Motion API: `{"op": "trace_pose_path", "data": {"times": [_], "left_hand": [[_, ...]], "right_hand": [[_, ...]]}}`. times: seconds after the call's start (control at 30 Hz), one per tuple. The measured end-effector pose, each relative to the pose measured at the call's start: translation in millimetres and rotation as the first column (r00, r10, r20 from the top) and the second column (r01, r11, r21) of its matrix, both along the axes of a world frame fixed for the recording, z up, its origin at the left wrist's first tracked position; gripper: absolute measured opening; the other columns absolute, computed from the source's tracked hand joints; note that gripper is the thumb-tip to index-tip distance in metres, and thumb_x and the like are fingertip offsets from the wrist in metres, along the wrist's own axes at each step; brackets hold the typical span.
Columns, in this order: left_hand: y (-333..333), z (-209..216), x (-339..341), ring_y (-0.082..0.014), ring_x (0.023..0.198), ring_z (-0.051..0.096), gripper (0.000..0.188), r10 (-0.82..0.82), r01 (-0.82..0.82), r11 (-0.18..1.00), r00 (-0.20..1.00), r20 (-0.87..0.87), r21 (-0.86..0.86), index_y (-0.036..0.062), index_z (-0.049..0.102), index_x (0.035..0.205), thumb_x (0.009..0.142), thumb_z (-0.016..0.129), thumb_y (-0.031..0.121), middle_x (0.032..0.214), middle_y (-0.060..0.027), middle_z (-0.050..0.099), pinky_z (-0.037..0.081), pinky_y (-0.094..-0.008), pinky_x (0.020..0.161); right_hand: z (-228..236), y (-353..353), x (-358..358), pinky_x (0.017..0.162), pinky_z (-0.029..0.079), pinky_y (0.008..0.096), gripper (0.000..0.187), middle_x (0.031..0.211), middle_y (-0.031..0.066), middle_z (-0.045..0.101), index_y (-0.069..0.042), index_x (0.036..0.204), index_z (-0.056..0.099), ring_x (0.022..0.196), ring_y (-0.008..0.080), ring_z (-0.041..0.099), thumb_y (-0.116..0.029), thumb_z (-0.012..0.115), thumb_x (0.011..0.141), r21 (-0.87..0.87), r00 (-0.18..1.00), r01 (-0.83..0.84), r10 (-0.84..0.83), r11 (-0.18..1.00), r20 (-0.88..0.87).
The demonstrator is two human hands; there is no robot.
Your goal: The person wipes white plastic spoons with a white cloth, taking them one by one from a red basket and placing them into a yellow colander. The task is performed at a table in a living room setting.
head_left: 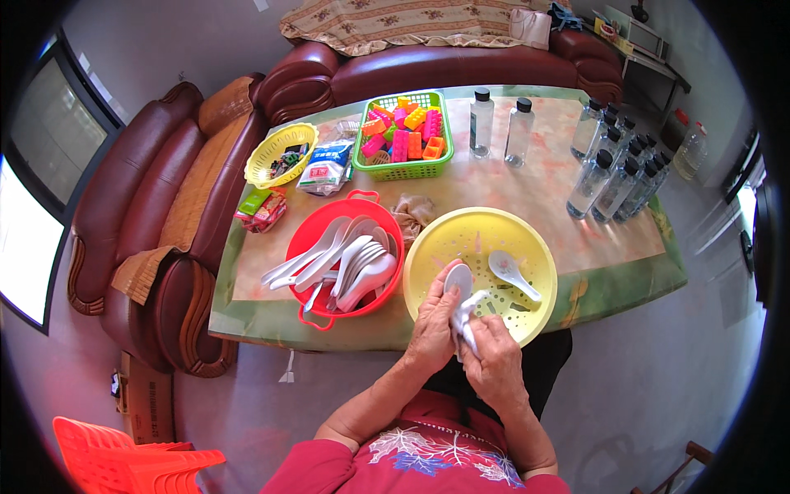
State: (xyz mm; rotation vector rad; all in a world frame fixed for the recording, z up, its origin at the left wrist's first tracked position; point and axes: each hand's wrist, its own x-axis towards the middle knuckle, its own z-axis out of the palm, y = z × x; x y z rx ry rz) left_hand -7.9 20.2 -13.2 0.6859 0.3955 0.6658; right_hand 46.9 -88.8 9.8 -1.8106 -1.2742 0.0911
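Over the near side of a yellow colander (537,233), my left hand (431,331) is closed round a white spoon (459,278), its rounded bowl pointing up. My right hand (496,362) grips a white cloth (465,319) pressed against the spoon's lower part, which the cloth and fingers hide. One more white soup spoon (510,273) lies in the colander, to the right of my hands. On the left stands a red basket (306,233) with two handles, heaped with several white spoons and ladles (360,262).
Behind the colander lies a crumpled brown cloth (413,216). Farther back are a green basket (403,170) of toy blocks, a white packet (327,167) and a yellow basket (284,155). Several clear black-capped bottles (613,181) crowd the table's right side. Red stools (123,461) stand lower left.
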Motion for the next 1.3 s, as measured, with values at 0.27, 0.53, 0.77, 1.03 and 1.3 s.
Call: {"op": "trace_pose_path", "data": {"times": [0.27,0.53,0.77,1.03,1.3], "left_hand": [[48.6,22.5,-30.3,-0.0114,0.09,0.054,0.036,0.159,-0.139,0.978,0.98,-0.121,0.157,0.0073,0.043,0.129,0.093,0.047,0.012,0.111,-0.0041,0.057,0.045,-0.0231,0.074],[119.5,20.3,-64.4,-0.0235,0.114,0.044,0.049,0.559,0.128,0.456,0.729,-0.396,0.881,0.0082,0.041,0.134,0.087,0.052,0.001,0.125,-0.0106,0.045,0.037,-0.0347,0.097],[132.0,14.8,-58.6,-0.028,0.098,0.048,0.04,0.752,0.442,0.066,0.567,-0.336,0.895,0.0057,0.054,0.121,0.083,0.048,-0.004,0.104,-0.0141,0.052,0.039,-0.0384,0.087],[126.5,22.4,-53.2,-0.0313,0.099,0.047,0.044,0.765,0.48,-0.003,0.566,-0.307,0.877,0.0078,0.057,0.118,0.075,0.06,0.0,0.103,-0.0141,0.053,0.039,-0.0402,0.087],[118.9,10.7,-58.0,-0.0328,0.098,0.051,0.043,0.752,0.424,-0.05,0.611,-0.245,0.904,0.0072,0.059,0.113,0.071,0.059,-0.004,0.1,-0.0148,0.054,0.042,-0.0415,0.086]], "right_hand": [[7.9,-29.8,-1.3,0.064,0.05,0.0345,0.032,0.082,0.0115,0.057,-0.005,0.098,0.066,0.071,0.0264,0.06,-0.004,0.071,0.067,0.054,0.892,-0.425,0.428,0.904,-0.145],[0.6,-38.8,4.2,0.064,0.049,0.0343,0.037,0.085,0.0114,0.057,-0.005,0.106,0.063,0.07,0.0262,0.061,-0.004,0.07,0.07,0.094,0.891,-0.345,0.357,0.934,-0.279],[-1.2,-41.4,5.9,0.066,0.05,0.0337,0.035,0.09,0.0132,0.06,-0.003,0.108,0.062,0.074,0.0261,0.062,-0.005,0.069,0.074,0.107,0.891,-0.322,0.339,0.941,-0.301],[-13.3,-40.0,6.5,0.068,0.051,0.0326,0.033,0.095,0.0143,0.062,-0.001,0.108,0.061,0.076,0.0255,0.063,-0.006,0.069,0.076,0.136,0.895,-0.31,0.337,0.941,-0.292],[-12.0,-39.9,5.7,0.069,0.051,0.0329,0.033,0.093,0.0143,0.061,-0.002,0.108,0.061,0.077,0.0263,0.063,-0.007,0.069,0.076,0.122,0.877,-0.293,0.317,0.948,-0.361]]}}
